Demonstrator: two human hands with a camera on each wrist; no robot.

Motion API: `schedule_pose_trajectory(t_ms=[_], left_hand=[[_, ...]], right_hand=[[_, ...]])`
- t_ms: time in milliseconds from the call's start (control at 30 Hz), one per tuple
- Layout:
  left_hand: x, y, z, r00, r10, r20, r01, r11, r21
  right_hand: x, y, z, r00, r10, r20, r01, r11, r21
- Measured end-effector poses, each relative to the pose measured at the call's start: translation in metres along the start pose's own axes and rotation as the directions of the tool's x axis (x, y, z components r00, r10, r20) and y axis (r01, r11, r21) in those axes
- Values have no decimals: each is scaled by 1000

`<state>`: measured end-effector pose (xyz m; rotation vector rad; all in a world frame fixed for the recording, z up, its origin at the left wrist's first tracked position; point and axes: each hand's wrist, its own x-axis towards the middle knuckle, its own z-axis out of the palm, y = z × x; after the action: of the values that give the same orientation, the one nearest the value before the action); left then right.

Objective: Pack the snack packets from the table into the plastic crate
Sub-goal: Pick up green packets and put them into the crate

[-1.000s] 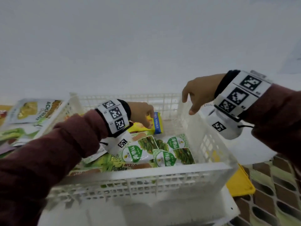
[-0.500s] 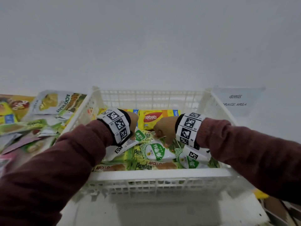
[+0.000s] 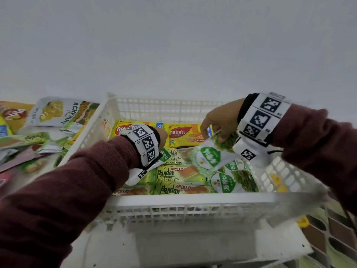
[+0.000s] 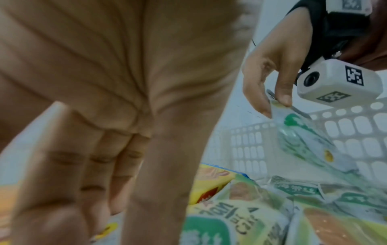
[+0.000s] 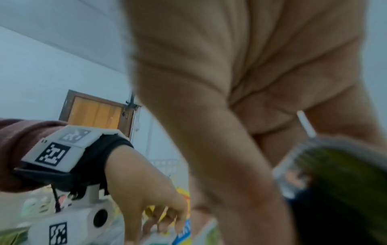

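Since half a second ago my right hand (image 3: 220, 122) has risen from the plastic crate (image 3: 173, 204), pinching a green-and-white snack packet (image 3: 209, 155) by its top edge above the others. Nabati wafers (image 3: 185, 135) and Pandan cakes (image 3: 173, 174) already lie inside. Jackfruit chips (image 3: 56, 112) and more packets wait on the table, so much remains. My left hand (image 4: 117, 99) rests low inside, fingers bent, seemingly holding nothing.

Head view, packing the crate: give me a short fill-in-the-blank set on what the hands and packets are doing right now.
1. The right hand pinches a green and white packet by its ____ edge.
2. That packet hangs above the white plastic ____, not over the table.
3. The two yellow Nabati packets lie against the crate's ____ wall.

Missing words: top; crate; far
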<state>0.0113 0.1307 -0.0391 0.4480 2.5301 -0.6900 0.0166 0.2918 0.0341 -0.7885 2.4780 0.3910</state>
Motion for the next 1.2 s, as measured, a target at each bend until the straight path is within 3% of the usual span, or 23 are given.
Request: schedule_pose_trajectory(t_ms=[200,300,400,633,833,967,1200], left_hand=[[0,3,-2,999,-38,-6,37,998,-53],[1,-6,2,997,-79,5,79,991,-106],[7,-11,9,995,-97,3,96,990,-99],[6,-10,14,997,-52,-57,45,993,-107],[6,-8,13,999,-49,2,48,972,-229],[7,-6,22,991,-113,-70,100,980,-171],[2,-4,15,993,-120,-20,114,971,-210]], right_hand=[[7,4,32,934,95,344,-71,994,-83],[16,1,55,930,185,317,-102,960,-260],[18,-5,66,936,133,325,32,889,-458],[7,-9,37,872,64,485,44,977,-208],[15,-18,55,847,62,528,72,971,-230],[17,-29,74,877,163,452,-55,968,-243],[6,-40,81,938,196,285,-106,948,-301]])
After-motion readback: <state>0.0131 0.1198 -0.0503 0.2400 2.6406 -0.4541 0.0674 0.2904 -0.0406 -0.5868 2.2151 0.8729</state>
